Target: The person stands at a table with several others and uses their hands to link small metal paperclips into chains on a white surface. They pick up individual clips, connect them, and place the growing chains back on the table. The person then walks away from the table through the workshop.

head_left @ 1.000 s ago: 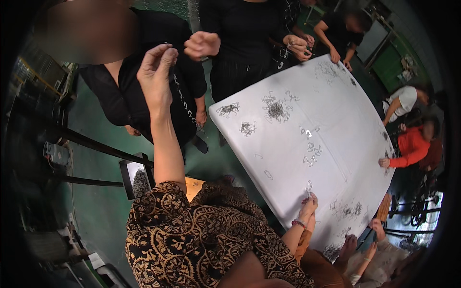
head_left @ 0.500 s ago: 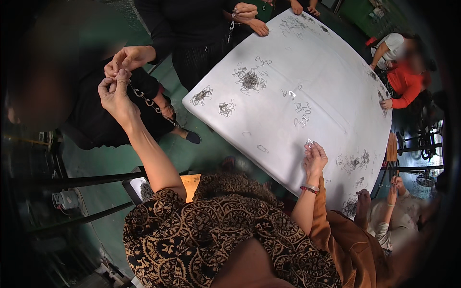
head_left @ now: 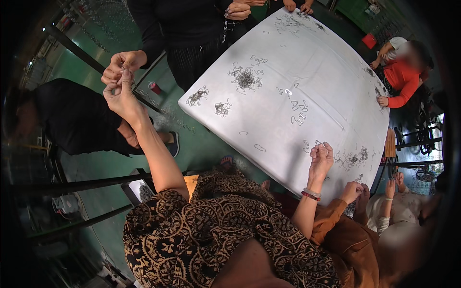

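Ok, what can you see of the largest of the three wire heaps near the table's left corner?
The largest wire heap is a tangle of thin, bent, metal-looking pieces, grey around its ragged edges and nearly black in the dense middle. It lies low on the white table, with loose pieces scattered at its far side. No hand touches it.

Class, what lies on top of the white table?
On the white table lie heaps of bent wire and loose pieces. The surface under the densest heap's middle cannot be seen.
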{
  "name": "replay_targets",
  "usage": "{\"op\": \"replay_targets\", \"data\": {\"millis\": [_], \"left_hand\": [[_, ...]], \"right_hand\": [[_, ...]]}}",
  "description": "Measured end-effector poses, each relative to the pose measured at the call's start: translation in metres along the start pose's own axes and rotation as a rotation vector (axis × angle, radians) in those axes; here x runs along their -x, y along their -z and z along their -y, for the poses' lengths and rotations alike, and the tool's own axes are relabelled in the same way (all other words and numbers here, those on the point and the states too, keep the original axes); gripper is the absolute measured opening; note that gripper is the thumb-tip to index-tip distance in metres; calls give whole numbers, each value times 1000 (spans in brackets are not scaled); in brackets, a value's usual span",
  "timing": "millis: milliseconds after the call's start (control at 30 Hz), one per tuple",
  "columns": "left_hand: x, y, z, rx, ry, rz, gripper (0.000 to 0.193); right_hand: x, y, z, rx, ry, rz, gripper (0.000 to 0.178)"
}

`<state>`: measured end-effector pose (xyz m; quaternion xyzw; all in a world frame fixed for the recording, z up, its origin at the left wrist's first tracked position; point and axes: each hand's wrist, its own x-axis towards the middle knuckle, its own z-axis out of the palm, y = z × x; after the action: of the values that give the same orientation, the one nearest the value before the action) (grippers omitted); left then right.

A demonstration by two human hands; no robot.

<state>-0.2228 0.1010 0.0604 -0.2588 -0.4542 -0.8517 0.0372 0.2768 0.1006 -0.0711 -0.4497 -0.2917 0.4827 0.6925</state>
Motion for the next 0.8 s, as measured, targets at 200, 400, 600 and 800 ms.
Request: {"op": "replay_targets", "data": {"millis": [200,400,600,800], "left_hand": [[-12,-5,-8,138,-66,-70,32],[4,-14,-46,-152,-312,-139,32],[111,-49,-2,-482,-345,620,9],[183,-98,197,-698,-230,1345,13]], "right_hand": [[2,-13,13,7,31,20,13],[12,-27,24,130,-39,82,16],[30,-38,19,179,-71,183,8],[83,-63,-7,255,-342,268,6]]}}
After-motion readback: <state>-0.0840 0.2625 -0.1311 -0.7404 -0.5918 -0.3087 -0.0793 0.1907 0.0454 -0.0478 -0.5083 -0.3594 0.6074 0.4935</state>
